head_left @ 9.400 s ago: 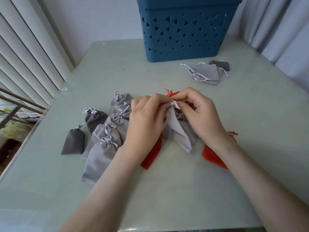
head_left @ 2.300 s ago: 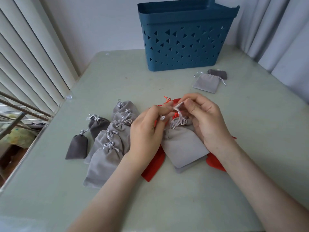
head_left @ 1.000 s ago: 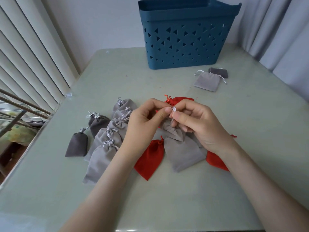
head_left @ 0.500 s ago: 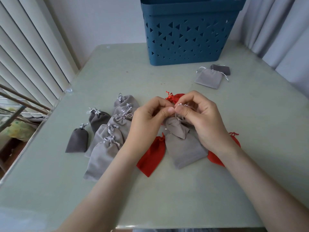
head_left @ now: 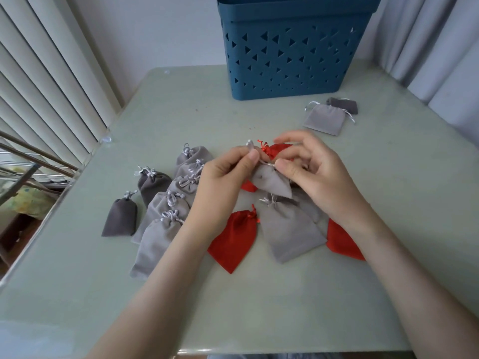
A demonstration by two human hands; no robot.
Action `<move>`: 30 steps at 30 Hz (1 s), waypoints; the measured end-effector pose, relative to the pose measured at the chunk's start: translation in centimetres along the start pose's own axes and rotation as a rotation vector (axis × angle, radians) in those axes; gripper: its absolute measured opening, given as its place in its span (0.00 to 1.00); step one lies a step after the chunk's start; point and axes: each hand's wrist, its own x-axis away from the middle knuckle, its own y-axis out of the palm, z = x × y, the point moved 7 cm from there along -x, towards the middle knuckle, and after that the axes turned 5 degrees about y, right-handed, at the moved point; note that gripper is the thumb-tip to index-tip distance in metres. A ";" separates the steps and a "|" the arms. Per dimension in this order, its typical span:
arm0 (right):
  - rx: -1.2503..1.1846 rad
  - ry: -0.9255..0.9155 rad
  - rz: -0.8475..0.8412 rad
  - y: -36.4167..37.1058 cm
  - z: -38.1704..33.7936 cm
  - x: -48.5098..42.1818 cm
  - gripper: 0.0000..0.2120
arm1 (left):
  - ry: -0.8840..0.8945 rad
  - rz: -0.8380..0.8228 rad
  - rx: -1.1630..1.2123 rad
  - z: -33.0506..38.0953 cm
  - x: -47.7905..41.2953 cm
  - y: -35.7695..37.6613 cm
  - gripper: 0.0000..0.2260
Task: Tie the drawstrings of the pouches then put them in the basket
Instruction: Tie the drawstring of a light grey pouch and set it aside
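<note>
The scene is lit evenly by soft daylight, brightest at the blinds [head_left: 46,81] on the left and the curtains [head_left: 435,53] on the right. No harsh shadows are cast. Only faint, diffuse ones are seen on the table [head_left: 259,307] beneath the forearms and at the foot of the basket [head_left: 293,53]. A pale sheen is carried along the table's near and left edges. Straight lines are bowed toward the borders by the wide lens. The centre is rendered fairly sharp, though the drawstring [head_left: 268,164] pinched by the left hand [head_left: 220,193] and right hand [head_left: 318,177] is slightly soft.
</note>
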 end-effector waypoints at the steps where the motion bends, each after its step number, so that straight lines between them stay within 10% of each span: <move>1: 0.050 0.027 -0.025 0.2 0.4 0.0 0.10 | -0.008 -0.001 0.042 -0.2 -0.1 -0.1 0.09; 13: 0.319 0.105 -0.020 -0.9 2.1 -0.5 0.11 | -0.084 -0.059 0.025 -0.8 0.3 0.8 0.09; 19: -0.207 0.367 0.074 -0.5 3.8 -0.4 0.14 | -0.096 -0.035 -0.115 -1.8 0.2 0.8 0.06; 30: 0.018 0.101 -0.091 2.0 1.4 0.6 0.06 | -0.155 0.058 -0.123 -2.1 0.2 0.3 0.06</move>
